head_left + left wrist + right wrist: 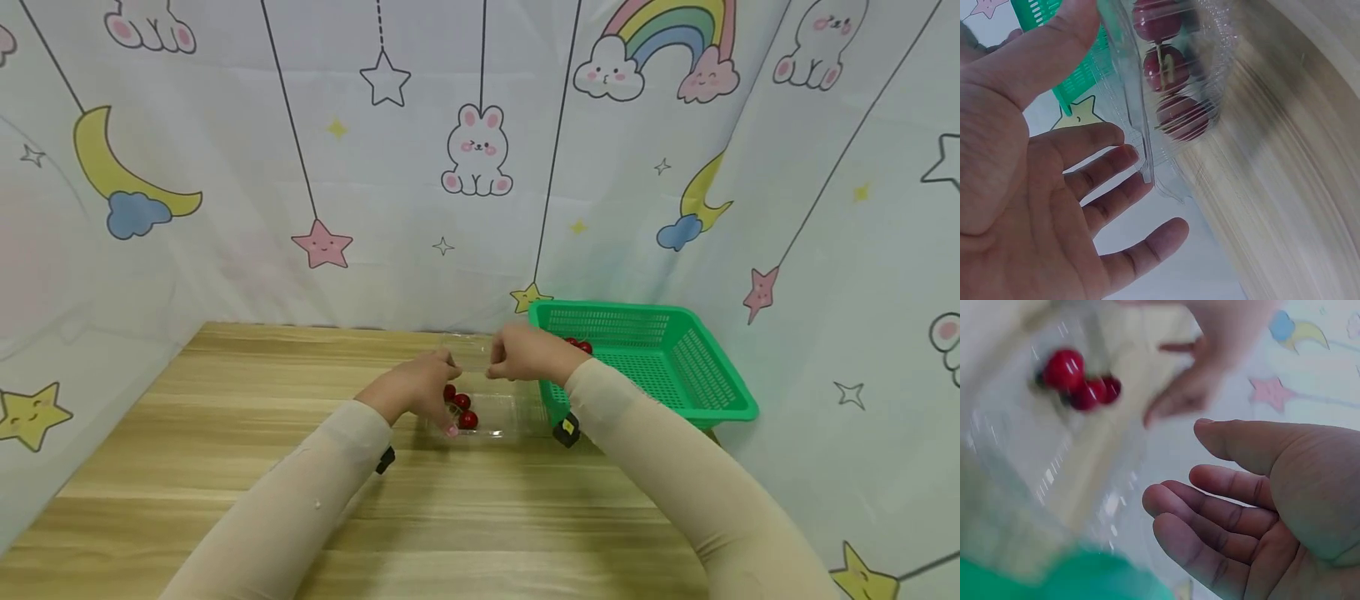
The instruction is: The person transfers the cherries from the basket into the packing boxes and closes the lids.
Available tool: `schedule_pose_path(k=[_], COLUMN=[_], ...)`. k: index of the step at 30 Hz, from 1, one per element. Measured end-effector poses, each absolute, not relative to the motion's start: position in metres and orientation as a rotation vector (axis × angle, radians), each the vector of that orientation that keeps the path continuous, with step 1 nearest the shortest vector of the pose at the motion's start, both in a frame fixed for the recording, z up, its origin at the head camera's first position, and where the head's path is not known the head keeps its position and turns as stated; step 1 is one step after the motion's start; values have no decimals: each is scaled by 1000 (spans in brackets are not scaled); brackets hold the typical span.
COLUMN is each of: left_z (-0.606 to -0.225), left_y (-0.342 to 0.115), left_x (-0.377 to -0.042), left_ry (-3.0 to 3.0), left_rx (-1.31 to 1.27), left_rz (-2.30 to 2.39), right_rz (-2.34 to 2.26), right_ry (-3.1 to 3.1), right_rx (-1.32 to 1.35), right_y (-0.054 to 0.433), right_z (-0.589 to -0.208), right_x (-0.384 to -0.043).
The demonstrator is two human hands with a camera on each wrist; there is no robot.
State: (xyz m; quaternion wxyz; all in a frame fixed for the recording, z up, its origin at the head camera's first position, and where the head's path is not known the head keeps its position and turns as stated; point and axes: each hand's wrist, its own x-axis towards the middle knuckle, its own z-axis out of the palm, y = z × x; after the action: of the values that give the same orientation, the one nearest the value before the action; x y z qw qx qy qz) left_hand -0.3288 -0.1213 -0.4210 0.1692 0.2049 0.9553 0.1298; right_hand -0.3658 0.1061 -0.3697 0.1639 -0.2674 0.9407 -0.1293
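Note:
A clear plastic clamshell box (495,417) lies open on the table, its lid raised at the back. Several red cherries (462,402) with stems sit in its left end, also seen through the ribbed wall in the left wrist view. My left hand (420,383) spans that end, thumb toward the front and fingers toward the back. In the left wrist view its thumb and fingertips (1141,178) meet the rim, fingers loosely extended. Above the back right of the box hovers my right hand (532,354). Its fingers (1185,540) are loosely bent with nothing in them.
A green slotted basket (720,375) stands right of the box, partly behind my right forearm. More cherries (584,347) lie in its left side. The wooden table (225,400) ends at a patterned cloth backdrop (405,192), which also rises on both sides.

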Motion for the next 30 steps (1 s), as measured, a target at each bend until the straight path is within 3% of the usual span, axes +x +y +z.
schedule_pose_path(k=[13,30], left_z=[-421,-421], left_y=[-119,-117], left_x=[-328,-326], left_ry=[2732,2742], left_rx=[579,582], left_rz=[384,350], right_rz=[-297,-287], right_ry=[2769,2694], right_rx=[-570,-416], right_y=[197,239], right_z=[-339,-380], right_x=[-420,-468])
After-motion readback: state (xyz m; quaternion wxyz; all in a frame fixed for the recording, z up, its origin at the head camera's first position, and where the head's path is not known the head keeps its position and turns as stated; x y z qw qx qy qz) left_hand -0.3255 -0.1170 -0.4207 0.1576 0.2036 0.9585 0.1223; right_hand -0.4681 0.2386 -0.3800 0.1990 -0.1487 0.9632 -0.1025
